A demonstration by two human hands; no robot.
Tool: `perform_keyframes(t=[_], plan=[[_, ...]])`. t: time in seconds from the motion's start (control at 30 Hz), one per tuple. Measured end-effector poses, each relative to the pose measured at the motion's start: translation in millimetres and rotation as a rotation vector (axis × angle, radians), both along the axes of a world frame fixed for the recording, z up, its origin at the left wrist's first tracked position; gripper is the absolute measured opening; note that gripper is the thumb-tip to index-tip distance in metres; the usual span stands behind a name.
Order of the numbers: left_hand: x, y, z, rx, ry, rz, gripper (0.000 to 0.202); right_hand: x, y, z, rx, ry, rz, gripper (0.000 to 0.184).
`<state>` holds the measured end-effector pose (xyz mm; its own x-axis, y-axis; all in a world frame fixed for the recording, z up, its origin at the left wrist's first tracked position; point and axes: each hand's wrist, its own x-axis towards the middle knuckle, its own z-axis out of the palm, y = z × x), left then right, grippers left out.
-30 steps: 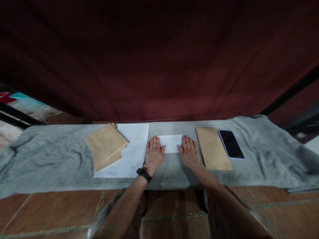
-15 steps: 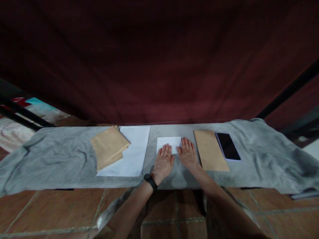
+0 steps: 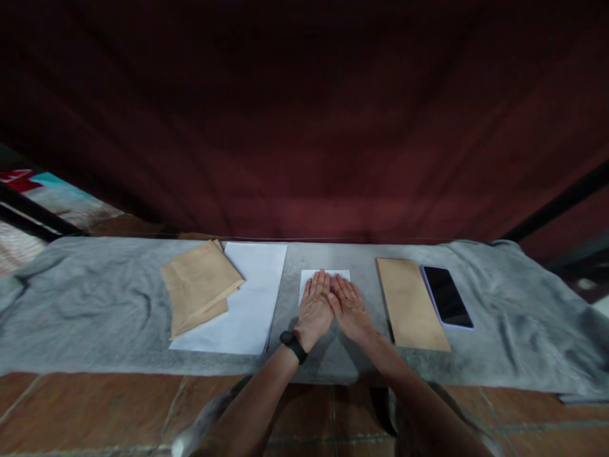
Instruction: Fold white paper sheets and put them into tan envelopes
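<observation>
A small white folded-looking sheet of paper [image 3: 307, 275] lies in front of me on the grey cloth [image 3: 366, 260]. Flat on its left part rests my left hand [image 3: 316, 308], fingers stretched forward. My right hand [image 3: 351, 309] lies flat over the right part, its thumb touching the left hand. Most of the paper is hidden beneath both hands. To the left, brown envelopes [image 3: 202, 279] overlap a stack of white paper sheets [image 3: 252, 298]. Right of my hands is another brown envelope [image 3: 412, 304], apart from them.
A phone [image 3: 447, 297] with a purple edge lies beside the right-hand envelope. The cloth is wrinkled at both ends. Behind it hangs a dark red curtain [image 3: 333, 158]. Dark bars [image 3: 561, 203] stand at the sides, and tiled floor [image 3: 109, 406] shows below.
My right hand has moved left onto the white paper, against my left hand, so more of the paper is covered. The view has shifted slightly.
</observation>
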<state>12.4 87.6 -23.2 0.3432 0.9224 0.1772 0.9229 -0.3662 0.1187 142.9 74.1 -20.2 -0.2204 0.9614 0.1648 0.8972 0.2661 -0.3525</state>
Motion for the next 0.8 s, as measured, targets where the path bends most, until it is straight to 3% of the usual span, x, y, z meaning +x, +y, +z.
perform_keyframes(t=[0.2, 0.8], plan=[[-5.2, 12.9, 1.6, -0.01, -0.012, 0.057, 0.061, 0.5, 3.7, 1.8, 0.059, -0.071, -0.017, 0.059], [-34.5, 10.9, 13.9, -0.017, 0.033, 0.162, 0.066, 21.8, 4.1, -7.6, 0.173, -0.184, -0.093, 0.061]])
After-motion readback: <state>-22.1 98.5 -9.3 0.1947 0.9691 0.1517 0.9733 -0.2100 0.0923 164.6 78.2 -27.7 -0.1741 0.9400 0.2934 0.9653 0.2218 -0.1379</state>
